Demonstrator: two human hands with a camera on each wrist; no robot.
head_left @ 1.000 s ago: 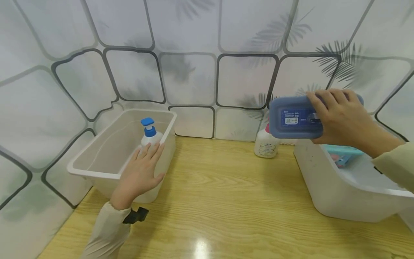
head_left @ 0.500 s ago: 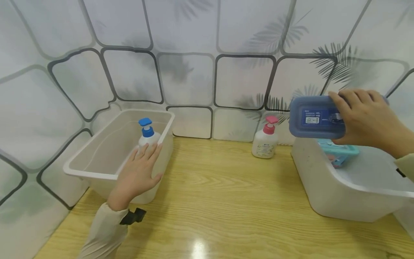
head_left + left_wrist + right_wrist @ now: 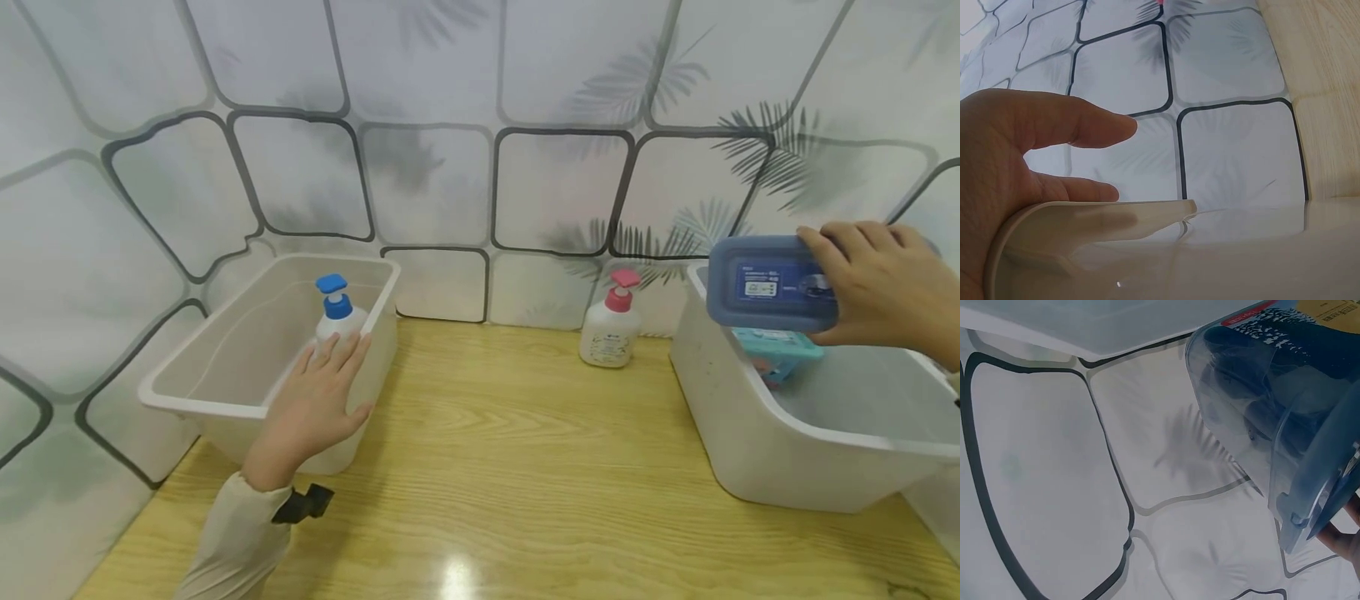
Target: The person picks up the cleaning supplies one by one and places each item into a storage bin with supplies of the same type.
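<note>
One right hand (image 3: 888,287) is gripping a blue-lidded container (image 3: 772,287) above the far end of the right tub (image 3: 795,467); the left hand (image 3: 311,408) is holding its fingers outstretched by the left tub's rim (image 3: 202,407).

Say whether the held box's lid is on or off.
On: the right wrist view shows the blue lid capping the clear box.

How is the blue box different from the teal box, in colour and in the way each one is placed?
Support: the blue box is held up by the right hand; the teal box sits inside the right tub, with no hand on it.
Colour: the blue box's lid is dull blue, the teal box's top bright teal.
View: the blue box's lid faces the head camera; the teal box is partly hidden behind it.
Shared: both carry printing.
</note>
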